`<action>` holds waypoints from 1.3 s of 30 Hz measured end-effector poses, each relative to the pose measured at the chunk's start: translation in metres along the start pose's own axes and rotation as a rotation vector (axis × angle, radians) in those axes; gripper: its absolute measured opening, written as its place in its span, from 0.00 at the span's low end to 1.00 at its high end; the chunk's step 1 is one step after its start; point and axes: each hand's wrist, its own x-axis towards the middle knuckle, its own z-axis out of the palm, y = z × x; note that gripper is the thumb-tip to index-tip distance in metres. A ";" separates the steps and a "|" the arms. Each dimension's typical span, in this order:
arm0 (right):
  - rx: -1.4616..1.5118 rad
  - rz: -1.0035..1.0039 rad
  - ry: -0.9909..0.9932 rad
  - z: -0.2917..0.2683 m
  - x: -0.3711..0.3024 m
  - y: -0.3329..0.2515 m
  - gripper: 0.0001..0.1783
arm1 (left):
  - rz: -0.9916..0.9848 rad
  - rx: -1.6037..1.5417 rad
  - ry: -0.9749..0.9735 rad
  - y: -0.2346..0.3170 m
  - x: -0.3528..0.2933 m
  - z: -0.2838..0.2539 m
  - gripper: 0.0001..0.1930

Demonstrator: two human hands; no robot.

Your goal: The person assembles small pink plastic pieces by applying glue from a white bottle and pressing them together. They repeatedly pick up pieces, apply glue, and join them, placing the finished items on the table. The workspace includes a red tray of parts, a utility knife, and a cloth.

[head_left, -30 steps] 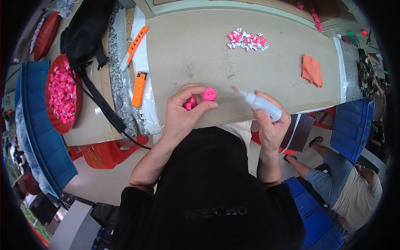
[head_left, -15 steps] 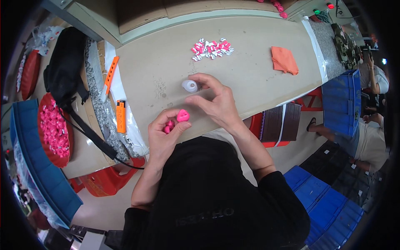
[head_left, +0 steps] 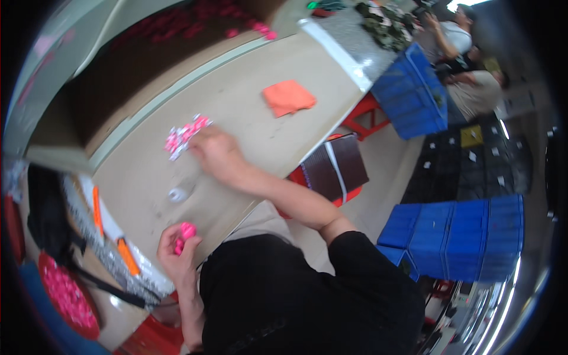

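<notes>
My left hand (head_left: 179,265) is closed around several small, glossy pink pieces (head_left: 187,230). One of them sticks up between the thumb and index finger, and the others rest against the curled fingers. Farther up the table, my right hand (head_left: 220,156) reaches to the near right edge of a heap of small pink-and-white pieces (head_left: 176,141). Its fingertips point down at the heap and are smeared by motion, so whether they grip a piece cannot be made out. A small whitish bottle (head_left: 178,194) stands on the table between my two hands.
An orange cloth (head_left: 289,97) lies toward the far right of the table. On the left are an orange cutter knife (head_left: 97,210), an orange lighter (head_left: 128,257) and a red tray of pink pieces (head_left: 46,273). Blue crates (head_left: 458,236) stand to the right; people are beyond.
My view has swung to the right. My right hand has moved from beside the bottle to the pink-and-white heap. The left hand keeps hold of its pink pieces.
</notes>
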 end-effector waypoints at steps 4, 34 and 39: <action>0.092 0.062 -0.016 0.002 0.001 -0.006 0.05 | 0.046 -0.063 -0.047 -0.011 0.002 -0.004 0.14; 0.121 -0.128 -0.114 -0.007 -0.028 -0.004 0.09 | -0.056 -0.230 -0.093 -0.001 -0.010 -0.001 0.10; 0.204 -0.146 -0.181 -0.010 -0.024 -0.001 0.12 | -0.132 -0.229 -0.094 0.004 -0.009 -0.002 0.11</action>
